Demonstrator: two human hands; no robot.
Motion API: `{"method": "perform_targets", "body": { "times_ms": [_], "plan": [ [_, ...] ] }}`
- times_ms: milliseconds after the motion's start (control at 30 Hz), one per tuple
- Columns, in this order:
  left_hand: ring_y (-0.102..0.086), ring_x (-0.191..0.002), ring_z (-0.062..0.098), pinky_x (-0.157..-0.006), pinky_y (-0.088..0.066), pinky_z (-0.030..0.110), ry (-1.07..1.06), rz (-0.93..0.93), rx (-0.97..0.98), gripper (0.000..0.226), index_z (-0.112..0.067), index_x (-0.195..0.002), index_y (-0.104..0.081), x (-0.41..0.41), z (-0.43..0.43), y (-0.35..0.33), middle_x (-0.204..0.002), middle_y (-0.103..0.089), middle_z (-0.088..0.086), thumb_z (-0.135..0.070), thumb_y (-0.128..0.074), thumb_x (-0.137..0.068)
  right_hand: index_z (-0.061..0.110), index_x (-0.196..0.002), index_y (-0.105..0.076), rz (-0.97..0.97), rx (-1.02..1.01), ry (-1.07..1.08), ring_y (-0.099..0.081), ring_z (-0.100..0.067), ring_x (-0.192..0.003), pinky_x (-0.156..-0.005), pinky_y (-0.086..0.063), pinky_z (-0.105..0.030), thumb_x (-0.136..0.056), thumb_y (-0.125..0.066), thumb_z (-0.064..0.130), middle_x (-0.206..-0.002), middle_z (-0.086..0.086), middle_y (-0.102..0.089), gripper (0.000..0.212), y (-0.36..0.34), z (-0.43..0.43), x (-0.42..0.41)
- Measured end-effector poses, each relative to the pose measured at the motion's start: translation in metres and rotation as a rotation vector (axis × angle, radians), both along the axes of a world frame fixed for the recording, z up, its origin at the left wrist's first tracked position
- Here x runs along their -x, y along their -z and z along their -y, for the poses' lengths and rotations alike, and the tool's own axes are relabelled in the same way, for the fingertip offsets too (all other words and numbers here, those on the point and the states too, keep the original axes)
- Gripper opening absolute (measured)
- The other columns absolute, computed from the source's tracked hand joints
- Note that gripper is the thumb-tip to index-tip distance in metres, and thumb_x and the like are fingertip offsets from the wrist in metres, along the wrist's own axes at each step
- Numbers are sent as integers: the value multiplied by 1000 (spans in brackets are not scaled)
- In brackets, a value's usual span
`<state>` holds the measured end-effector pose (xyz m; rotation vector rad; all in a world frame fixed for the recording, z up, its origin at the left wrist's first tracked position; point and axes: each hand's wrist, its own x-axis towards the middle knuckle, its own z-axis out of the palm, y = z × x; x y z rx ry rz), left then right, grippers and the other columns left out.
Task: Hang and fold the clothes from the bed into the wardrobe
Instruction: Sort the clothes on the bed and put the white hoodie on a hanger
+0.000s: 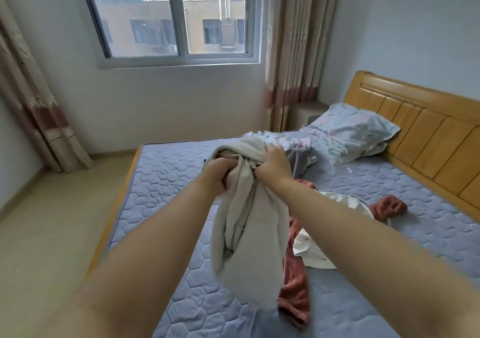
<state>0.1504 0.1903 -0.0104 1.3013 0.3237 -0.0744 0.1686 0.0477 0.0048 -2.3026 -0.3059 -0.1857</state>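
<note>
Grey garment point(249, 233) bunched, gripped by both hands: left point(217, 175), right point(272, 164).

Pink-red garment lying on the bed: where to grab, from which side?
Probably the near end of the pink-red garment, pinched from above, from the right: it lies bare on the mattress, while the white garment covers its middle and the beige garment hangs at its left. The left hand and right hand both grip the beige garment; free one first.

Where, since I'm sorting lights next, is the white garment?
In the head view, the white garment lies on the blue mattress, right of centre, over the pink garment, beside the held grey garment.
</note>
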Motion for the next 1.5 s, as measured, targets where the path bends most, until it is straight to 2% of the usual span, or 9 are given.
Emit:
{"method": "perform_targets", "body": {
  "times_ms": [233,367,433,533,667,1000,1100,1200,1500],
  "plan": [
    [-49,-40,10,-44,-40,17,-47,78,-411,20,-10,-71,-62,48,-40,-39,-47,-52,-5,9,-66,-75,6,-116,-55,47,111,229,-55,-37,-110,-87,-44,-36,-85,-49,7,-115,-17,-60,32,-6,3,15],
    [-59,-74,22,-64,-42,23,-453,177,-890,14,-14,-80,-70,61,-94,-37,-77,-66,1,-10,-57,-82,4,-123,-53,7,-279,570,-50,-34,-122,-103,-37,-35,-88,-47,10,-131,-17,-54,36,-9,16,11],
    [-58,-85,25,-74,-43,28,-687,113,-889,19,-11,-96,-66,70,-127,-25,-89,-66,5,-10,-49,-88,2,-127,-49,-42,-339,563,-50,-33,-122,-104,-38,-35,-88,-50,13,-131,-17,-54,41,-8,20,10],
    [-51,-77,22,-72,-43,28,-310,-60,-952,9,-14,-76,-63,79,-160,-4,-79,-61,4,-8,-58,-80,-3,-130,-48,-199,-100,350,-51,-36,-119,-97,-42,-35,-87,-53,11,-129,-20,-54,45,-6,12,18],
    [-61,-102,25,-92,-50,32,-109,-109,-1004,18,-18,-74,-70,82,-163,23,-111,-61,1,-5,-60,-82,4,-131,-52,-177,-5,292,-49,-34,-123,-96,-40,-30,-92,-47,11,-133,-18,-53,40,1,-11,23],
    [-48,-127,22,-103,-35,23,-412,-107,-921,37,-8,-129,-58,31,-180,90,-138,-53,10,-8,-46,-94,5,-131,-50,-197,-152,287,-50,-29,-122,-98,-38,-27,-92,-45,9,-129,-13,-56,40,61,-76,-48],
    [-17,-145,20,-117,-17,29,-278,-32,-930,54,-15,-151,-23,1,-177,119,-159,-14,6,-14,-38,-98,16,-151,-19,-384,-225,48,-37,-24,-135,-107,-34,-31,-88,-57,18,-147,-7,-36,73,107,-95,-67],
    [-11,-147,22,-119,-14,35,-162,-111,-961,57,-18,-151,-21,-17,-172,173,-160,-7,5,-13,-37,-97,18,-153,2,-539,-127,-56,-25,-23,-141,-107,-28,-32,-89,-61,23,-158,-8,-15,90,169,-105,-71],
    [-40,-133,25,-103,-34,27,162,-403,-762,59,-11,-144,-37,38,-109,384,-149,-36,8,1,-45,-87,8,-142,-34,-866,97,-45,-48,-25,-119,-90,-40,-25,-91,-57,17,-134,-9,-47,57,394,-71,-11]
  ]
}}
